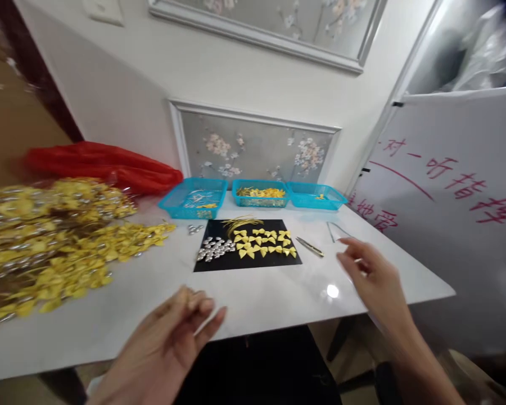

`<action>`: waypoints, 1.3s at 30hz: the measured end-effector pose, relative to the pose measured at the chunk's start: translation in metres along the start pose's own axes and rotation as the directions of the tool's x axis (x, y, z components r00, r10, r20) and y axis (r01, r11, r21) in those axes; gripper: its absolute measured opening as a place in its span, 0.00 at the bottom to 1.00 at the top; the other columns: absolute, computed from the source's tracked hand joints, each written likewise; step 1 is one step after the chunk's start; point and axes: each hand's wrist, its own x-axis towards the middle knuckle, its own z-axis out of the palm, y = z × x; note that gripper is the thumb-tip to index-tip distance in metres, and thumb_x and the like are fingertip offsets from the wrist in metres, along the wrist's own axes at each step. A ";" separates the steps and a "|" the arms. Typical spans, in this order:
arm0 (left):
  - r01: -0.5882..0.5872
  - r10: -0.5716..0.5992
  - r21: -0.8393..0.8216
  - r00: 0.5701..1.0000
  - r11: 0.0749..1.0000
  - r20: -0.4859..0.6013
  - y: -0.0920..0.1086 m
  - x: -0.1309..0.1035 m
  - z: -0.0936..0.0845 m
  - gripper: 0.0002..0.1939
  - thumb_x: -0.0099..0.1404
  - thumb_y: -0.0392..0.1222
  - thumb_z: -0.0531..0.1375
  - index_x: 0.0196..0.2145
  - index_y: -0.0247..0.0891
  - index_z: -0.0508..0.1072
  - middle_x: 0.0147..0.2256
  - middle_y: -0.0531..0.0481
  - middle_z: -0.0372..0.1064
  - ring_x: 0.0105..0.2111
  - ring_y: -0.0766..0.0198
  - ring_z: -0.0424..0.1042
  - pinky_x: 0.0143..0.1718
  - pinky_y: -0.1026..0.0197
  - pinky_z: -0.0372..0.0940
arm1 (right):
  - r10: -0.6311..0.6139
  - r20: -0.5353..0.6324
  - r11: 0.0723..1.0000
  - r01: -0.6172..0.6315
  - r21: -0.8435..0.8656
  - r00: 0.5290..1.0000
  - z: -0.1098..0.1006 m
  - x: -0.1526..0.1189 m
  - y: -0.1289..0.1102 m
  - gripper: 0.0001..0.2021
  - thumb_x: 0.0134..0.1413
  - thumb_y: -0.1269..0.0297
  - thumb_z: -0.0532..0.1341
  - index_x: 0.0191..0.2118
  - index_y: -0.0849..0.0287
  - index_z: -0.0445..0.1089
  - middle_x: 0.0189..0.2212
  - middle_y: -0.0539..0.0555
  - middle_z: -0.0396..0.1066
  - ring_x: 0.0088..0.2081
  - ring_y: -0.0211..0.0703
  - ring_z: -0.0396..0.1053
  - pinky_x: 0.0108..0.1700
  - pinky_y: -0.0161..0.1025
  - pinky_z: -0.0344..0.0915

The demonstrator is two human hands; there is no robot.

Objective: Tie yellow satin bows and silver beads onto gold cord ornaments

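My left hand (168, 332) is in front of the table's near edge, palm turned up and fingers curled closed. Anything between its fingertips is too small or hidden to make out. Over the right part of the table is my right hand (373, 275), blurred, with thumb and index fingertips slightly apart and nothing visible between them. Just beyond those fingertips lies a thin grey bent strip (333, 232). A pair of tweezers (310, 246) rests left of it. Rows of yellow bow-shaped petals (263, 241), silver beads (215, 248) and thin golden stems (240, 224) lie on a black mat (248, 266).
Three blue baskets stand along the wall: left (177, 212), middle (236, 194) and right (341, 198). Yellow flower strands (67, 261) pile up at left, before a red bag (105, 163). Loose silver beads (195, 229) sit beside the mat. A whiteboard (455, 253) borders the right side.
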 end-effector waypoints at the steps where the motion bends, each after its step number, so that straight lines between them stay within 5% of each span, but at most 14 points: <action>1: 0.051 -0.049 -0.032 0.997 0.998 0.063 -0.002 -0.002 0.008 0.11 0.55 0.40 0.73 0.25 0.36 0.75 0.30 0.53 0.71 0.33 0.64 0.72 0.43 0.55 0.76 | -0.151 0.027 0.984 0.147 0.104 0.988 0.005 -0.015 -0.030 0.13 0.64 0.57 0.59 0.51 0.52 0.71 0.38 0.52 0.73 0.39 0.44 0.72 0.43 0.40 0.70; 2: 0.092 -0.088 -0.040 0.990 0.995 0.106 -0.005 -0.005 0.015 0.12 0.54 0.40 0.74 0.24 0.36 0.75 0.29 0.54 0.71 0.33 0.65 0.72 0.44 0.55 0.75 | -0.386 0.017 0.888 0.366 0.278 0.922 0.009 -0.029 -0.057 0.12 0.63 0.60 0.61 0.51 0.53 0.73 0.40 0.55 0.73 0.39 0.46 0.72 0.42 0.42 0.70; 4: 0.086 -0.076 -0.055 0.985 0.995 0.154 -0.008 -0.009 0.024 0.11 0.55 0.40 0.73 0.24 0.37 0.75 0.29 0.53 0.72 0.34 0.65 0.72 0.44 0.58 0.75 | -0.602 -0.059 0.691 0.556 0.462 0.796 0.018 -0.052 -0.101 0.11 0.64 0.67 0.61 0.50 0.52 0.74 0.40 0.57 0.73 0.40 0.46 0.71 0.41 0.43 0.69; 7: 0.071 -0.057 -0.062 0.976 0.996 0.211 -0.012 -0.013 0.027 0.11 0.59 0.41 0.71 0.24 0.37 0.76 0.27 0.53 0.72 0.32 0.65 0.70 0.40 0.61 0.73 | -0.664 -0.133 0.597 0.629 0.499 0.736 0.032 -0.064 -0.137 0.13 0.63 0.74 0.59 0.48 0.53 0.75 0.36 0.57 0.72 0.35 0.44 0.69 0.37 0.43 0.66; 12: 0.044 -0.032 -0.052 0.974 0.998 0.222 -0.016 -0.019 0.022 0.12 0.63 0.43 0.67 0.25 0.38 0.74 0.27 0.55 0.69 0.31 0.66 0.66 0.38 0.63 0.69 | -0.708 -0.257 0.528 0.735 0.426 0.658 0.045 -0.059 -0.149 0.13 0.60 0.80 0.59 0.39 0.55 0.76 0.34 0.54 0.75 0.34 0.42 0.67 0.36 0.42 0.61; 16: -0.044 0.019 0.101 0.972 0.994 0.233 -0.016 -0.021 0.021 0.14 0.64 0.47 0.66 0.25 0.40 0.70 0.27 0.56 0.65 0.31 0.64 0.63 0.36 0.63 0.65 | -0.688 -0.137 0.512 0.611 0.604 0.713 0.041 -0.056 -0.156 0.12 0.60 0.79 0.57 0.38 0.56 0.74 0.36 0.54 0.73 0.35 0.42 0.68 0.39 0.43 0.64; 21: -0.379 0.341 0.306 0.924 0.873 0.172 -0.015 -0.012 0.015 0.15 0.66 0.47 0.65 0.24 0.40 0.71 0.43 0.51 0.70 0.47 0.62 0.64 0.44 0.69 0.60 | -0.519 0.105 0.408 0.138 0.903 0.848 0.039 -0.043 -0.162 0.05 0.60 0.71 0.62 0.34 0.57 0.74 0.37 0.53 0.72 0.42 0.42 0.70 0.46 0.40 0.65; 23: -0.310 0.225 0.244 0.920 0.919 0.321 -0.015 -0.010 0.012 0.14 0.65 0.46 0.65 0.24 0.39 0.71 0.50 0.47 0.69 0.51 0.58 0.66 0.39 0.68 0.62 | -0.444 0.201 0.333 -0.048 0.942 0.873 0.042 -0.035 -0.162 0.04 0.57 0.70 0.66 0.31 0.57 0.75 0.36 0.52 0.73 0.42 0.42 0.69 0.46 0.39 0.64; 25: -0.118 0.014 0.178 0.867 0.977 0.498 -0.017 -0.008 0.009 0.13 0.64 0.47 0.66 0.26 0.39 0.71 0.48 0.43 0.72 0.39 0.60 0.73 0.24 0.69 0.59 | -0.372 0.290 0.255 -0.203 0.945 0.882 0.047 -0.025 -0.160 0.04 0.55 0.68 0.68 0.29 0.58 0.76 0.36 0.52 0.74 0.41 0.40 0.69 0.43 0.36 0.64; 27: 0.037 -0.115 0.147 0.811 0.988 0.573 -0.018 -0.008 0.006 0.14 0.64 0.48 0.66 0.27 0.38 0.69 0.37 0.47 0.73 0.23 0.70 0.68 0.18 0.70 0.49 | -0.300 0.341 0.185 -0.296 0.937 0.891 0.052 -0.014 -0.156 0.05 0.55 0.64 0.68 0.30 0.58 0.75 0.36 0.52 0.74 0.40 0.39 0.70 0.37 0.32 0.65; 31: 0.051 -0.115 0.134 0.838 0.990 0.533 -0.017 -0.007 -0.003 0.17 0.67 0.46 0.64 0.26 0.36 0.66 0.23 0.57 0.62 0.18 0.76 0.49 0.20 0.71 0.46 | -0.143 0.358 0.027 -0.358 0.933 0.923 0.053 0.012 -0.137 0.12 0.48 0.58 0.72 0.30 0.57 0.71 0.34 0.51 0.74 0.39 0.39 0.74 0.24 0.25 0.61; 35: 0.035 -0.084 0.111 0.874 0.993 0.479 -0.010 -0.006 -0.014 0.16 0.68 0.45 0.63 0.26 0.36 0.65 0.25 0.57 0.62 0.19 0.75 0.47 0.21 0.71 0.51 | 0.016 0.280 -0.061 -0.278 0.959 0.960 0.044 0.043 -0.108 0.16 0.40 0.62 0.75 0.29 0.58 0.67 0.30 0.48 0.72 0.35 0.34 0.74 0.18 0.19 0.56; 39: 0.034 -0.063 0.075 0.898 0.997 0.435 -0.005 -0.005 -0.020 0.17 0.64 0.45 0.67 0.25 0.37 0.64 0.26 0.58 0.62 0.20 0.75 0.51 0.22 0.72 0.54 | 0.171 0.168 -0.020 -0.167 0.986 0.971 0.037 0.068 -0.077 0.18 0.41 0.64 0.75 0.28 0.58 0.63 0.27 0.46 0.69 0.34 0.32 0.74 0.17 0.16 0.55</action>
